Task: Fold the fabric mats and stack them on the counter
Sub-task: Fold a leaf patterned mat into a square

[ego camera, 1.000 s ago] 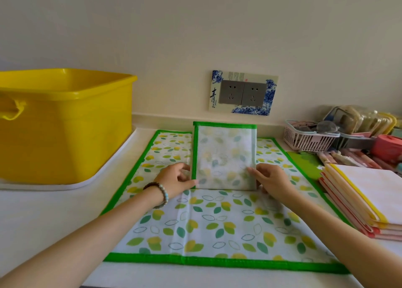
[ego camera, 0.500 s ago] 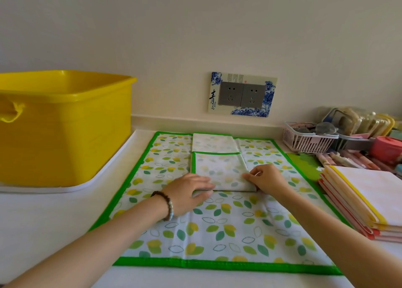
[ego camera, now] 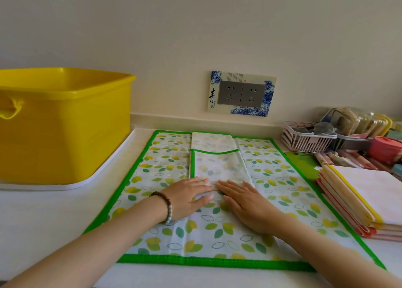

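A large leaf-print fabric mat (ego camera: 282,192) with a green border lies spread flat on the white counter (ego camera: 43,213). On its middle lies a smaller mat (ego camera: 217,163), folded over, pale side up, with green edging. My left hand (ego camera: 187,198) and my right hand (ego camera: 245,205) lie flat side by side with straight fingers, pressing the near edge of the folded mat. A stack of folded mats (ego camera: 365,200) with yellow and red edging sits to the right.
A big yellow plastic tub (ego camera: 65,124) on a white tray stands at the left. A white basket (ego camera: 306,139), packets, pens and a pink container crowd the back right corner. A double wall socket (ego camera: 241,94) is behind the mat.
The small mat's raised flap came down flat. Both hands moved from its side edges to the middle of its near edge, now flat and pressing.
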Motion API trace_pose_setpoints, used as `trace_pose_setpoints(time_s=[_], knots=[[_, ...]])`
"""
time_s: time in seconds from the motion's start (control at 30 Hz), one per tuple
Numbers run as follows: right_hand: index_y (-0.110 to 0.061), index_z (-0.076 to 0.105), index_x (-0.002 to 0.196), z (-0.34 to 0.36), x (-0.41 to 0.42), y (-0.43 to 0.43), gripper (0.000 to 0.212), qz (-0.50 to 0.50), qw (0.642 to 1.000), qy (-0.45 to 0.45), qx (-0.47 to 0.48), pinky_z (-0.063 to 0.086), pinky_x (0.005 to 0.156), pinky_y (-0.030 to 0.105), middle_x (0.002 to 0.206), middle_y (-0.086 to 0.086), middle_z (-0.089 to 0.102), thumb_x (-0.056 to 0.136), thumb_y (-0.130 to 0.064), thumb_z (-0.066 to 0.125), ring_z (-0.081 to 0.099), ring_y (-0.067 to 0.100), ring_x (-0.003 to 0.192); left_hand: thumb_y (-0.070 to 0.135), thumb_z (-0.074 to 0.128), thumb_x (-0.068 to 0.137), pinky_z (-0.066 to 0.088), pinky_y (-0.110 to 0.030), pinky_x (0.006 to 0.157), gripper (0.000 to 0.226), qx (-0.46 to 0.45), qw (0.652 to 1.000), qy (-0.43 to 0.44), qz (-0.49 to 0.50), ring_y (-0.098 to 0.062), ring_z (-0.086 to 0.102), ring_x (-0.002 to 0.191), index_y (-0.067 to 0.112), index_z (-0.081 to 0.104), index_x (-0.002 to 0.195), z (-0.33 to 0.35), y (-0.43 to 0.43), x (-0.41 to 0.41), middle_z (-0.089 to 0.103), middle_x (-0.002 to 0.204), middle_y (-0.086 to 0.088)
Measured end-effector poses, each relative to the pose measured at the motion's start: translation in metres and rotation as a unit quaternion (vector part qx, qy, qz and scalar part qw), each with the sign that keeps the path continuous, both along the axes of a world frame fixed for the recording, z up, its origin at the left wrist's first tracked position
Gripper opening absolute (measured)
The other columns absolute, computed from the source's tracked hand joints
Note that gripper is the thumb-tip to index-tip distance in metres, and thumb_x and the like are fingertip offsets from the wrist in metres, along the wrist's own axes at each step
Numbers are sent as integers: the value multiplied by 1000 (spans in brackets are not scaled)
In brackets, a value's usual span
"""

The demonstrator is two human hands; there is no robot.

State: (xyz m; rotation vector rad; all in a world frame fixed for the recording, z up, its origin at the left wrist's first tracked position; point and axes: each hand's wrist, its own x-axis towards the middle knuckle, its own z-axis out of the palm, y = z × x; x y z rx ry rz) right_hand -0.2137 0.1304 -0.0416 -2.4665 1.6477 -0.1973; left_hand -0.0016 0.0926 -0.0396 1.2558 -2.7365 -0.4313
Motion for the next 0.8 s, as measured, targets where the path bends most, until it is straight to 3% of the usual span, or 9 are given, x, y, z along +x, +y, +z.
trace_pose_setpoints(time_s=[0.27,0.5,0.6,0.67,0.8], knots=[[-43,2,146,8,-40,4,48,-12,997,64,40,-10,115,29,143,-33,-2,100,-46,13,-7,-12,134,53,22,96,6,-27,117,51,11,1000,1,-6,-2,3,143,40,21,146,0,0,8,7,155,18],[-43,-2,145,6,-71,10,49,-47,995,69,57,-9,116,27,148,-29,-2,99,-47,13,-8,-5,140,53,24,95,5,-23,114,52,18,1000,25,2,1,3,142,41,22,145,-4,1,10,8,155,20],[-39,12,148,15,-67,5,50,-62,995,61,57,-5,117,29,155,-20,9,99,-48,19,0,2,144,56,26,93,8,-25,115,51,18,999,30,10,0,5,142,43,25,143,-4,-1,9,11,154,20],[-36,21,147,21,-64,2,52,-75,996,51,2,2,117,29,155,-16,17,97,-50,27,10,6,144,57,28,93,10,-27,115,50,23,999,32,17,-1,8,142,45,28,141,-3,-2,8,14,154,20],[-37,21,147,28,-56,-3,57,-36,989,85,-112,21,113,25,151,-13,30,94,-53,37,31,9,138,52,33,95,16,-32,117,44,36,998,39,23,-4,12,142,46,31,139,-2,-5,8,18,153,19]])
